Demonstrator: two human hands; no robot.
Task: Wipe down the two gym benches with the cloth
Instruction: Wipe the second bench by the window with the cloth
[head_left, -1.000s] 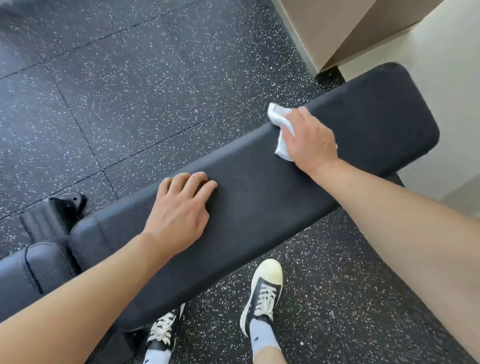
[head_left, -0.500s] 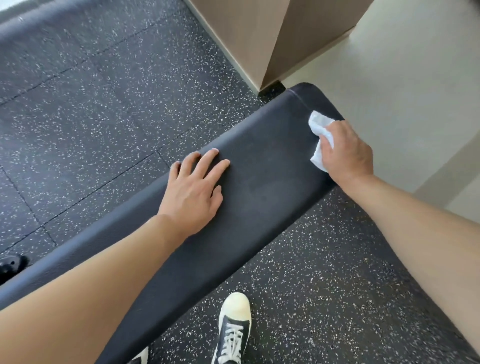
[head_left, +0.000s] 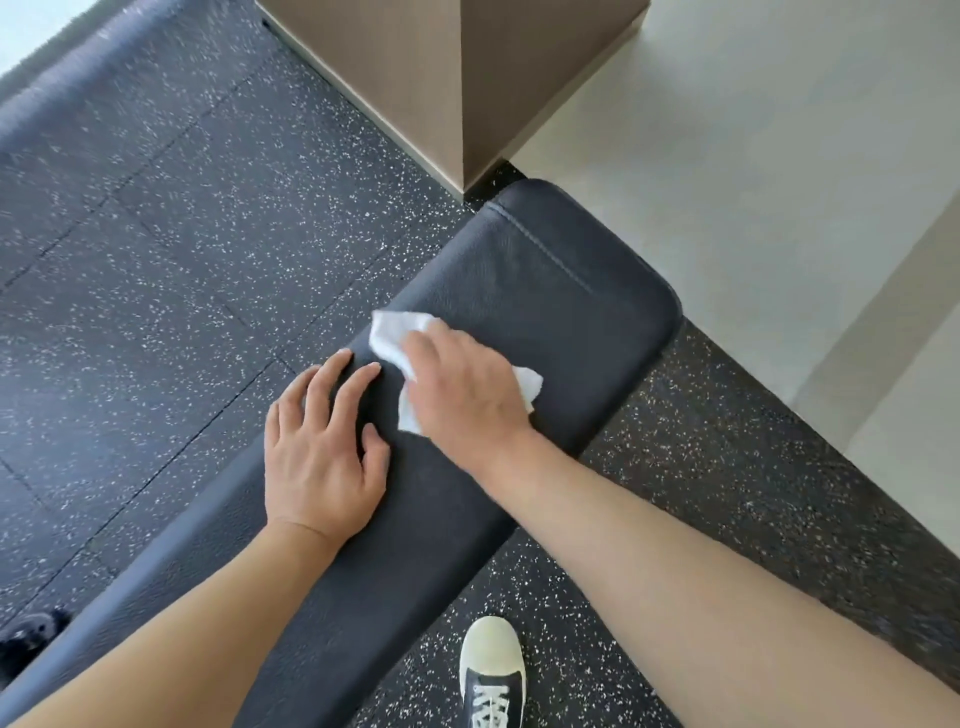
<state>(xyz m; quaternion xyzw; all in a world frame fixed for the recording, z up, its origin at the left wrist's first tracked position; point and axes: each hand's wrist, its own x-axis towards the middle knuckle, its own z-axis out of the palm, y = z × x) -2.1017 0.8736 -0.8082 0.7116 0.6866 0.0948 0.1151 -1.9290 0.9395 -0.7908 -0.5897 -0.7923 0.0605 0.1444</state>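
Your right hand (head_left: 467, 395) has its grip pressed flat down on the cloth (head_left: 395, 338), palm and fingers pinning the white wad against the pad rather than pinching it; cloth shows past the fingertips on the far side and past the heel of the hand on the near side. Your left hand (head_left: 322, 447) lies just beside it, fingers spread apart and flat on the bench (head_left: 571, 291), holding nothing and bracing you. Both hands sit toward the rounded far end of the pad, whose seam line lies untouched ahead of the cloth. That end almost meets the corner of a wooden pillar (head_left: 415, 78), so a long stroke outward could knock your knuckles into it, or run the cloth off the edge and drop it onto the speckled floor (head_left: 156, 260). The cloth is bunched, so it probably leaves unwiped strips unless the strokes overlap. Your braced left hand covers pad that needs wiping too. Your shoe (head_left: 491, 670) stands close under the near side. No container is in view, and no second bench shows here.
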